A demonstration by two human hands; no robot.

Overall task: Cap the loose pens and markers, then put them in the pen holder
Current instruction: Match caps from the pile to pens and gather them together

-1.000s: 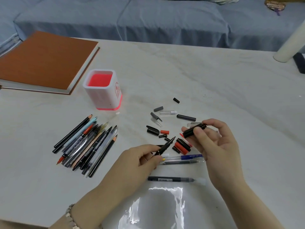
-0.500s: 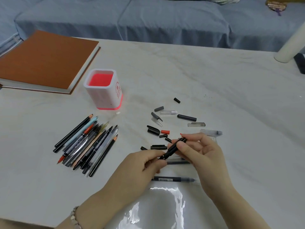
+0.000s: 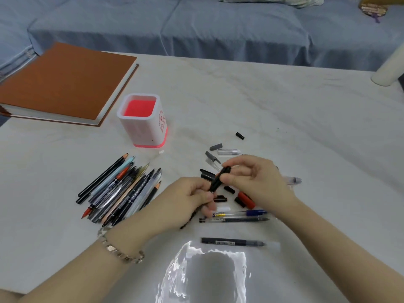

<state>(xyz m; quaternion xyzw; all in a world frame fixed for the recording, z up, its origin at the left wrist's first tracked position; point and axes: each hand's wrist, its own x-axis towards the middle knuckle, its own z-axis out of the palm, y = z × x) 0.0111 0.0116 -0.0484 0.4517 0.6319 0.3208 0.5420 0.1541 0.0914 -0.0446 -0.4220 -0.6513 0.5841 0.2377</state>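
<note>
A black marker [image 3: 215, 184] slants up between both hands over the table's middle. My left hand [image 3: 188, 202] grips its lower barrel, and my right hand [image 3: 255, 178] pinches the black cap [image 3: 225, 170] at its upper end. The white pen holder [image 3: 150, 132] with a red inside and base stands upright to the far left, with nothing in it. A pile of loose pens and pencils [image 3: 122, 193] lies left of my hands. Several loose caps [image 3: 243, 200] lie scattered under and around my hands. Three pens [image 3: 238, 216] lie flat just nearer to me.
A thick book with a brown cover [image 3: 65, 84] lies at the far left. A crinkled clear plastic bag [image 3: 207, 276] lies at the near edge. A white cylinder [image 3: 391, 68] stands at the far right. A blue-covered sofa [image 3: 218, 25] runs behind the table.
One second ago the cap in my right hand and the marker in my left were apart. They have come together, and both hands have lifted the joined marker slightly farther away.
</note>
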